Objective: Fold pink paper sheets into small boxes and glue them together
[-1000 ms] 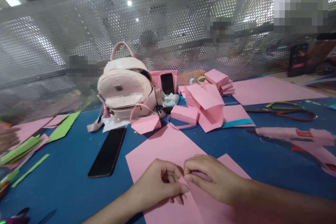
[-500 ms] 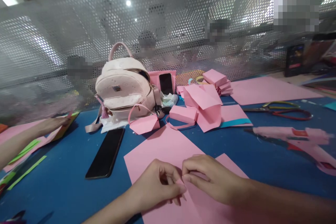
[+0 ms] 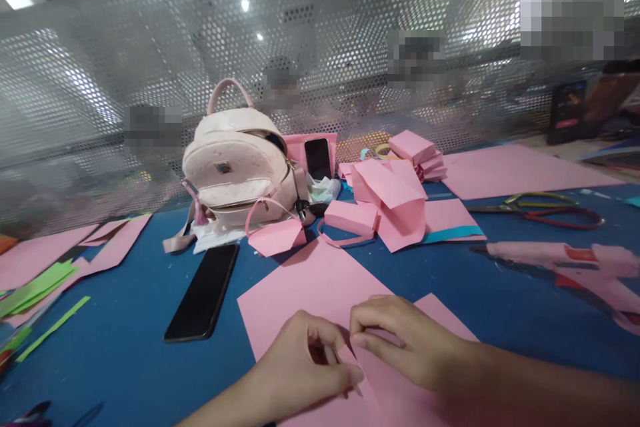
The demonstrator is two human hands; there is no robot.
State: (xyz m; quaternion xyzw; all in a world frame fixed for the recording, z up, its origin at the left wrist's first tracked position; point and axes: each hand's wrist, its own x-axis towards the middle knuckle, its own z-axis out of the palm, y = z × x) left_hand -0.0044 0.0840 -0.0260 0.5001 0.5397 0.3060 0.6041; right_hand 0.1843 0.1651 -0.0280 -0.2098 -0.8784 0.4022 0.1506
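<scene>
Pink paper (image 3: pixel 320 280) lies on the blue table in front of me, with one corner pointing away and another edge showing at the right. My left hand (image 3: pixel 307 367) pinches a raised edge of the paper between thumb and fingers. Close beside it, my right hand (image 3: pixel 405 340) is also closed on the paper, its thumb and index finger pressed together at the same edge. The fingertips of the two hands nearly meet. Part of the paper is hidden under both hands and the right forearm.
A black phone (image 3: pixel 203 293) lies to the left. Behind the paper are a cream backpack (image 3: pixel 235 160), a small pink paper bag (image 3: pixel 277 237) and folded pink pieces (image 3: pixel 390 200). Scissors (image 3: pixel 540 209) and a pink glue gun (image 3: pixel 565 257) lie right. Green strips (image 3: pixel 40 290) lie far left.
Another person's arm and hand at the far left have left the view. My left hand has shifted slightly right along the paper edge, its thumb closer to my right hand.
</scene>
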